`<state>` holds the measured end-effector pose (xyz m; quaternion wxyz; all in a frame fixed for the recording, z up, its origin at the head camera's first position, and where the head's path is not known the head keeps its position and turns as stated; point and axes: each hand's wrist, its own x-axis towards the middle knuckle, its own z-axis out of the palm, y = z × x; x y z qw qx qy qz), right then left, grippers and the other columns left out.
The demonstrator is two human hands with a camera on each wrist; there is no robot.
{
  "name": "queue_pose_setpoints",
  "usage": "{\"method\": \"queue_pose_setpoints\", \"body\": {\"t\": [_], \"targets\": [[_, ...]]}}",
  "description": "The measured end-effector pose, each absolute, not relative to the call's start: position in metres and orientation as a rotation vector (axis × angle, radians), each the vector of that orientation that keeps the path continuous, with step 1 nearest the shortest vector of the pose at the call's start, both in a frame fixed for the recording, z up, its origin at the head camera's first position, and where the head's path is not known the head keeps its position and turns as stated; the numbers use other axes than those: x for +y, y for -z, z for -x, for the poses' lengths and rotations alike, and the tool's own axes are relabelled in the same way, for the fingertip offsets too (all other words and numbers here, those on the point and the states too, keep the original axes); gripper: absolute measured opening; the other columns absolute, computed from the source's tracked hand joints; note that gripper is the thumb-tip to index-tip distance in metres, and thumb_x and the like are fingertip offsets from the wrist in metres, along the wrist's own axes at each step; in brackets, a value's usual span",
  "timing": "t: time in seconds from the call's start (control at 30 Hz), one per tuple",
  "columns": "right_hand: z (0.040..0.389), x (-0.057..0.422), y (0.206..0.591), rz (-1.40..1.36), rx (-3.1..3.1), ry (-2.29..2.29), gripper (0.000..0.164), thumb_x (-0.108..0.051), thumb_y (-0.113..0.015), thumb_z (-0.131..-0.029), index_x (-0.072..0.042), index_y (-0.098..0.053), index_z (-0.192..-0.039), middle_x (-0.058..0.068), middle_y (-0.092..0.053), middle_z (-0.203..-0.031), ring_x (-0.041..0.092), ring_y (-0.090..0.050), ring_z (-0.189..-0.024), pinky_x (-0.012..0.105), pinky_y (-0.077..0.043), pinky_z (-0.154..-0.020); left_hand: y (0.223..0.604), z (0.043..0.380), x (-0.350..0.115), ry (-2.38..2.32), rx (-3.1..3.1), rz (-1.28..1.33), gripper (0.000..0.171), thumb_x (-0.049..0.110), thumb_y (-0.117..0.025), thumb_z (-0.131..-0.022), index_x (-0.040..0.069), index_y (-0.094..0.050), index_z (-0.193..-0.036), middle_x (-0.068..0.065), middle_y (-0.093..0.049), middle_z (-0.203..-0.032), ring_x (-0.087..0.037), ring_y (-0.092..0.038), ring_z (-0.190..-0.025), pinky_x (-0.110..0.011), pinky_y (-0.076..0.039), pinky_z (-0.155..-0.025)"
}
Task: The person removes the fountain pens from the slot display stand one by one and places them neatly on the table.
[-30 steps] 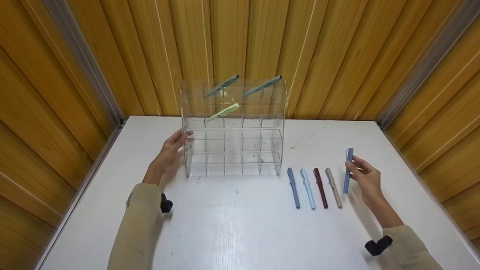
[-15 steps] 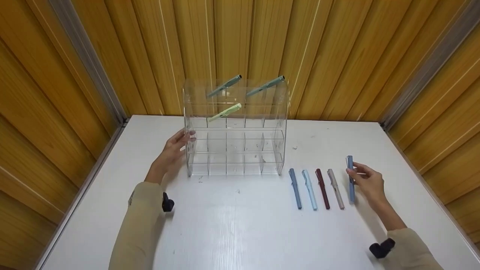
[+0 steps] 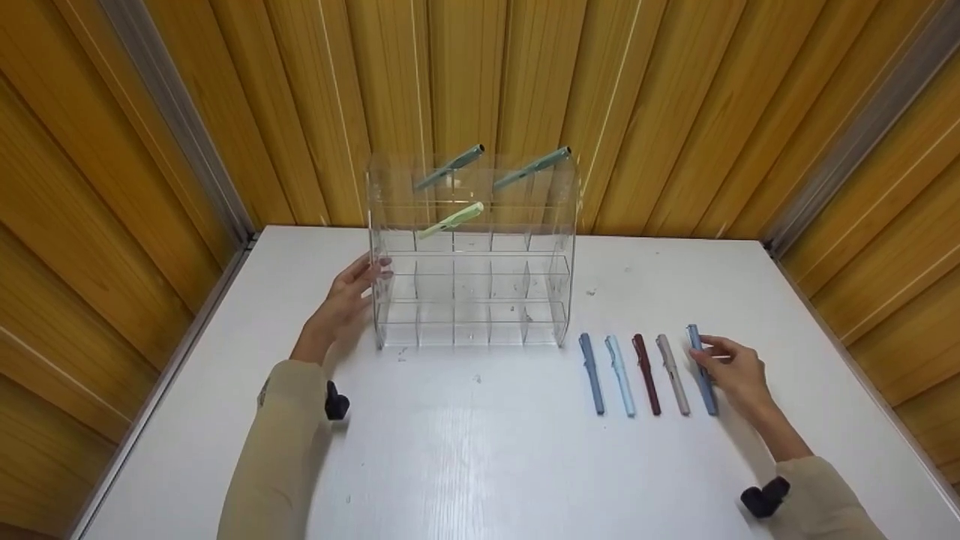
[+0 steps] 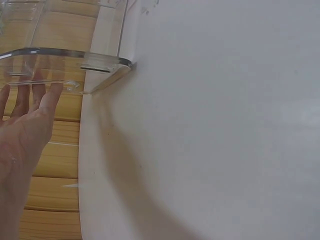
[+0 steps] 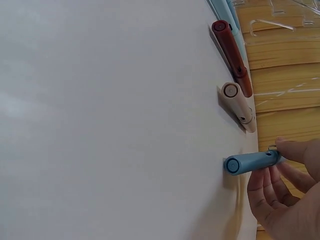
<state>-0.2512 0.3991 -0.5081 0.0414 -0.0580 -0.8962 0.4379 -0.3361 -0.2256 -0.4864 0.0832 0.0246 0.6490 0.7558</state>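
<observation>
My right hand (image 3: 736, 371) pinches a blue pen (image 3: 703, 375) between thumb and fingers, at the right end of a row. The right wrist view shows that pen (image 5: 252, 162) end-on, its end close over the tabletop. Left of it lie a beige pen (image 3: 673, 375), a dark red pen (image 3: 646, 375), a light blue pen (image 3: 620, 376) and a darker blue pen (image 3: 592, 374). My left hand (image 3: 343, 300) touches the left side of a clear acrylic rack (image 3: 471, 334), fingers extended. Tilted in the rack are a pale green pen (image 3: 452, 220) and two teal pens (image 3: 532, 167).
The white tabletop (image 3: 450, 450) carries everything. Wood-patterned panels (image 3: 465, 75) close off its back and sides. The rack has several transparent compartments in stepped rows. Small marks (image 3: 591, 292) dot the tabletop right of the rack.
My right hand has lowered the blue pen to the tabletop beside the beige pen, tilting it in line with the row. The left hand has stayed at the rack's side.
</observation>
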Motion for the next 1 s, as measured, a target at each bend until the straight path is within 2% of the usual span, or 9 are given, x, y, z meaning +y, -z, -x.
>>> {"method": "queue_pose_setpoints", "body": {"t": [0.1, 0.2, 0.37, 0.6, 0.73, 1.0], "targets": [[0.2505, 0.3991, 0.5102, 0.158, -2.787, -1.3, 0.052, -0.03, -0.065, -0.101, 0.003, -0.056, -0.14, 0.022, -0.064, -0.119, 0.003, -0.059, -0.083, 0.016, -0.055, -0.068, 0.4874, 0.3367, -0.2264, -2.246, 1.948, -0.091, 0.067, 0.036, -0.055, -0.106, 0.015, -0.027, -0.163, -0.007, -0.038, -0.164, -0.025, -0.032, -0.153, -0.052, -0.017, -0.13], [0.2493, 0.3992, 0.5123, 0.152, -2.816, -1.285, 0.052, -0.028, -0.065, -0.102, 0.005, -0.056, -0.14, 0.025, -0.064, -0.121, 0.004, -0.06, -0.083, 0.016, -0.055, -0.069, 0.4882, 0.3371, -0.2264, -2.225, 1.96, -0.09, 0.066, 0.036, -0.053, -0.107, 0.016, -0.025, -0.163, -0.008, -0.036, -0.165, -0.025, -0.031, -0.153, -0.053, -0.014, -0.13], [0.2502, 0.3986, 0.5141, 0.151, -2.845, -1.247, 0.051, -0.024, -0.067, -0.1, 0.009, -0.056, -0.137, 0.029, -0.066, -0.118, 0.005, -0.062, -0.08, 0.018, -0.056, -0.065, 0.4892, 0.3369, -0.2256, -2.249, 1.936, -0.135, 0.066, 0.035, -0.054, -0.107, 0.014, -0.026, -0.163, -0.011, -0.033, -0.165, -0.026, -0.031, -0.153, -0.05, -0.018, -0.13], [0.2514, 0.3944, 0.5118, 0.073, -2.876, -1.141, 0.046, -0.019, -0.067, -0.099, 0.012, -0.059, -0.132, 0.031, -0.067, -0.112, 0.013, -0.064, -0.082, 0.019, -0.055, -0.061, 0.4888, 0.3356, -0.2263, -2.263, 1.928, -0.149, 0.067, 0.033, -0.054, -0.107, 0.011, -0.024, -0.163, -0.012, -0.034, -0.165, -0.027, -0.031, -0.154, -0.052, -0.017, -0.13], [0.2512, 0.3932, 0.5126, 0.051, -2.887, -1.064, 0.045, -0.017, -0.069, -0.098, 0.013, -0.06, -0.13, 0.031, -0.068, -0.108, 0.017, -0.064, -0.08, 0.019, -0.051, -0.058, 0.4901, 0.335, -0.2266, -2.246, 1.944, -0.136, 0.067, 0.035, -0.054, -0.107, 0.013, -0.025, -0.163, -0.009, -0.036, -0.164, -0.027, -0.031, -0.153, -0.051, -0.017, -0.13], [0.2518, 0.3923, 0.5119, 0.052, -2.892, -1.012, 0.046, -0.017, -0.07, -0.097, 0.014, -0.06, -0.129, 0.03, -0.067, -0.105, 0.018, -0.06, -0.075, 0.02, -0.049, -0.054, 0.489, 0.3359, -0.2261, -2.271, 1.925, -0.134, 0.064, 0.031, -0.054, -0.107, 0.012, -0.026, -0.162, -0.014, -0.032, -0.166, -0.027, -0.033, -0.152, -0.051, -0.017, -0.13]]}}
